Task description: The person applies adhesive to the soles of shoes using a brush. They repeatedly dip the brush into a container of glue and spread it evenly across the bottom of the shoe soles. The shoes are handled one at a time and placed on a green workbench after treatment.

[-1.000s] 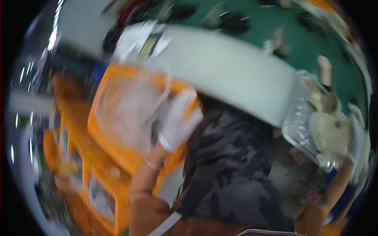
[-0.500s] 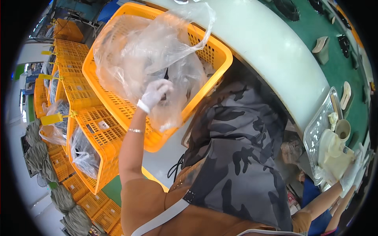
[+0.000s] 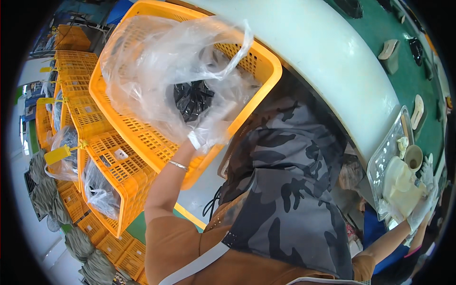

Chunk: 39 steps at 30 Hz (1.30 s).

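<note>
My left hand, in a white glove, grips the near edge of a large clear plastic bag; some film lies over its fingers. The bag lines a yellow perforated crate. Through the bag's mouth shows a shiny black, crinkled bundle, just beyond the hand. At the far right my gloved right hand reaches past the metal tray, its fingers stretched out beside a pale yellowish slab. Whether it touches the slab is hard to make out near the picture's rim.
Yellow crates with bagged goods are stacked at left, with yellow tags. A pale curved table borders a green surface carrying shoe parts. A cup stands by the tray. Another person's arm is beside my right arm.
My left hand has moved nearer and slightly right, drawing the bag's edge with it. The black bundle is now uncovered. My right hand has shifted slightly beside the tray.
</note>
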Tool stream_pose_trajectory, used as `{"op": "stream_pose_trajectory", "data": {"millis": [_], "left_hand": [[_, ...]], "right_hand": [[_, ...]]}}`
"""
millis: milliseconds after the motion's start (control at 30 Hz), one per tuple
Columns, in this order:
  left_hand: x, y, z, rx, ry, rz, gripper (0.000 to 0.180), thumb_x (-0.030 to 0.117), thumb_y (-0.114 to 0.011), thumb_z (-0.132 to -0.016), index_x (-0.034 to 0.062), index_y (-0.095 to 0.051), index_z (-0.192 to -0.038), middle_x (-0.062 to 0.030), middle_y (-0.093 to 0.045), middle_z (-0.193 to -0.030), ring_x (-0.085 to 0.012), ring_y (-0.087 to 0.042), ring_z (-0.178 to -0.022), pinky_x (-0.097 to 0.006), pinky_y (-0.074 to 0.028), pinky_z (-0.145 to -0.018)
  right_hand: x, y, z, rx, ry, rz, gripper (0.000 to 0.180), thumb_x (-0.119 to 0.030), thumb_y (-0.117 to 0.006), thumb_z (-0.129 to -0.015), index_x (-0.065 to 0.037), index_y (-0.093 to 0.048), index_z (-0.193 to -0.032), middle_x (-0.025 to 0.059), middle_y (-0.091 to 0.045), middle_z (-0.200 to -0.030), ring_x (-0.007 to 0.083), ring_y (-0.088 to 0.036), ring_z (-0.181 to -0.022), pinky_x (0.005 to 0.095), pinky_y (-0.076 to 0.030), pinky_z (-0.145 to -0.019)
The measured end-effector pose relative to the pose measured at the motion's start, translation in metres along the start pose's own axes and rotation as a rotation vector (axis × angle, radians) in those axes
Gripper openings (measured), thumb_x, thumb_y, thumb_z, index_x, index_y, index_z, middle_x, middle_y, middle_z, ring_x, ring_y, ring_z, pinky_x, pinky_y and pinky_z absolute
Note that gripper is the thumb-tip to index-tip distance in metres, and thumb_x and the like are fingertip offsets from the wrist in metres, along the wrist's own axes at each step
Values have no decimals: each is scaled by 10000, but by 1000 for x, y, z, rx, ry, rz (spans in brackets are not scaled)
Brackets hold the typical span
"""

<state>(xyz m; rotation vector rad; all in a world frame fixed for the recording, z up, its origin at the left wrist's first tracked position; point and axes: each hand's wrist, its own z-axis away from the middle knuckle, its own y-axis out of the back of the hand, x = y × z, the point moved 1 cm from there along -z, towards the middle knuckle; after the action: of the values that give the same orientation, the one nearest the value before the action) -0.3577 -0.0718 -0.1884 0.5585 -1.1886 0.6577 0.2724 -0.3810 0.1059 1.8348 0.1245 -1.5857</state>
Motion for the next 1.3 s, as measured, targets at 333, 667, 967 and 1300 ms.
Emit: {"op": "stream_pose_trajectory", "data": {"millis": [333, 667, 967, 1300], "left_hand": [[14, 81, -10, 465, 381, 102, 309, 21, -489, -823, 60, -586, -1114, -77, -642, -985, -141, -596, -720, -269, -502, -703], [-51, 203, -103, 645, -57, -1275, 273, 172, -481, -843, 30, -618, -1032, -182, -619, -998, -332, -587, -906, -394, -470, -824], [104, -2, -228, 86, -400, -1036, 276, 176, -505, -826, 29, -619, -1030, -178, -618, -1000, -322, -587, -908, -391, -470, -825], [156, -118, -257, -279, -529, -1145, 283, 181, -532, -808, 27, -619, -1028, -174, -618, -1001, -311, -587, -911, -388, -471, -825]], "right_hand": [[9, 11, 2, 53, -68, -32, 438, -246, -343, -957, -30, -357, -1337, 122, -374, -1373, 224, -361, -1258, 304, -278, -1044], [13, 11, -3, 86, 39, 181, 339, -179, -401, -917, -51, -418, -1230, 56, -408, -1156, 162, -386, -1042, 262, -322, -889], [-20, -35, 2, 95, 171, 7, 215, -270, -577, -856, -67, -617, -914, -55, -518, -727, 15, -434, -642, 173, -347, -552], [-12, -23, 10, 176, 156, -87, 203, -248, -616, -826, -47, -635, -849, -26, -515, -613, 25, -436, -529, 170, -317, -446]]}}
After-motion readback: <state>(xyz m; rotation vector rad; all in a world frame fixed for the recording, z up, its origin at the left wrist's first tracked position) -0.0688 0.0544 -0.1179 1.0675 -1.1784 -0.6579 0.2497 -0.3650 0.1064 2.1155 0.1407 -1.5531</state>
